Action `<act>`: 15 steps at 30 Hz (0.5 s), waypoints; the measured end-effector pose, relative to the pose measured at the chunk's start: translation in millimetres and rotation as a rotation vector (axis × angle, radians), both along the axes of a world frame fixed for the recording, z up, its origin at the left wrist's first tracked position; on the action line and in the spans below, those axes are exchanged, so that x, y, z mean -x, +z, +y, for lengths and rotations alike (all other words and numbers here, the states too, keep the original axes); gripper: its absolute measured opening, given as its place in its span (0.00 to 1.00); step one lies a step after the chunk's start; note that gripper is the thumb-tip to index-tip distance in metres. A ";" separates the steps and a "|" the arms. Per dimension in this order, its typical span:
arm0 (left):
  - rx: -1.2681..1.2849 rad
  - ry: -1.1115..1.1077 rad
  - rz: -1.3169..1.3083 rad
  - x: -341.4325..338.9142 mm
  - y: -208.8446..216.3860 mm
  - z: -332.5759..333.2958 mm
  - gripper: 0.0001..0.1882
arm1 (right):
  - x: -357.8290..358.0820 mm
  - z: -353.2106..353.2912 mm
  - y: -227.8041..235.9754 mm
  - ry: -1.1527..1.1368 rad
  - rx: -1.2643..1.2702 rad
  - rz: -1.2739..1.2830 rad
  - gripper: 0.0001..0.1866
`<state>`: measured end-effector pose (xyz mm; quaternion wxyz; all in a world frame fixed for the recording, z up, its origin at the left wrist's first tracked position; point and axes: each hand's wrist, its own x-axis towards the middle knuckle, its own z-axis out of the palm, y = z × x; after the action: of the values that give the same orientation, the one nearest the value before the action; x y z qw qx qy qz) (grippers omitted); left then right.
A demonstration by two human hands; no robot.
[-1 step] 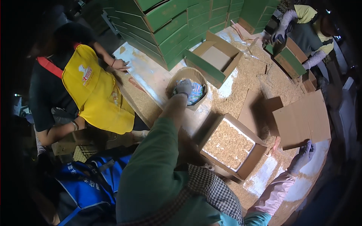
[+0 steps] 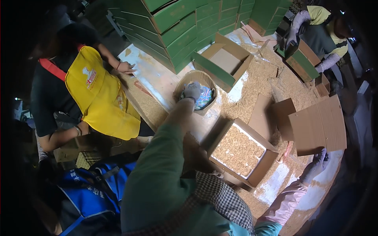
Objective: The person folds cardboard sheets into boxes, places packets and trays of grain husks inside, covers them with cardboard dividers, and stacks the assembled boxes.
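My left hand (image 2: 192,91), in a grey glove, reaches down into a round tub (image 2: 178,85) and rests on striped, multicoloured packets (image 2: 205,97). Its fingertips are hidden among them. At the right, my right hand (image 2: 318,164), gloved and with a pink sleeve cover, pinches the lower edge of a brown cardboard sheet (image 2: 319,126), which stands tilted above the table. Between my arms sits an uncovered cardboard box (image 2: 264,167) with a white inner lining, filled with tan, shredded-looking loose material (image 2: 239,151).
Green cartons (image 2: 181,39) are stacked at the back. An open green box (image 2: 224,59) stands beyond the tub. Tan bits litter the table (image 2: 236,92). A person in a yellow apron (image 2: 100,94) stands left; another person (image 2: 315,35) handles a green box (image 2: 301,63) at the far right.
The cardboard sheet has shifted slightly right and turned a little, with my right hand at its edge. My left hand has stayed in the tub.
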<state>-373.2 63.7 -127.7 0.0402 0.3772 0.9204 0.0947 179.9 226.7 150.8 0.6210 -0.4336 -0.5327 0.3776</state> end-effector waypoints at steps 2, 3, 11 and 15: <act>-0.120 -0.129 -0.042 -6.5 37.1 -8.6 0.15 | 14.3 -31.2 18.0 -0.051 -0.044 0.001 0.10; -0.125 -0.141 -0.045 -17.3 72.0 -13.6 0.15 | 10.1 -42.5 17.1 -0.102 -0.179 -0.090 0.09; -0.121 -0.189 -0.023 -55.1 108.3 -39.4 0.16 | 73.0 -120.8 1.9 0.098 -0.503 -0.616 0.11; -0.121 -0.123 -0.113 -38.4 102.3 -40.4 0.15 | 60.6 -135.3 6.4 0.148 -0.481 -0.531 0.09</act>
<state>-334.8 23.3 -25.4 0.0749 0.4289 0.8843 0.1685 119.3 91.4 157.2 0.5163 -0.3185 -0.7788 0.1597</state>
